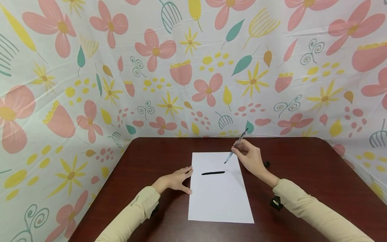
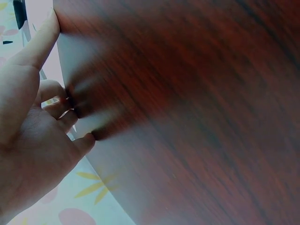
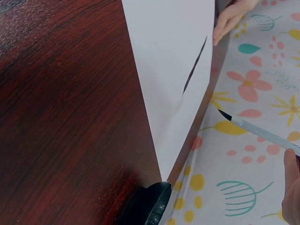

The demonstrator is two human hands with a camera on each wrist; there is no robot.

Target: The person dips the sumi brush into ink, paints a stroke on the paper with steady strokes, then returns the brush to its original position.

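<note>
A white sheet of paper [image 1: 219,201] lies on the dark table with one thick black stroke [image 1: 213,173] across its upper half. My right hand [image 1: 249,156] pinches a brush pen [image 1: 231,155] with a pale, see-through barrel. Its black tip [image 3: 225,115] points down and stands off the paper in the right wrist view. At the sheet's left edge rests my left hand [image 1: 175,179], thumb and fingers spread, fingertips at the paper's border. The left wrist view shows this hand [image 2: 42,122] from the palm side, holding nothing.
The dark reddish wooden table [image 1: 151,154] ends at a flower-patterned cloth [image 1: 187,84] behind and at the sides. A small black object [image 1: 266,164] sits right of the paper, partly behind my right hand. Black gear [image 1: 276,203] shows below the right cuff.
</note>
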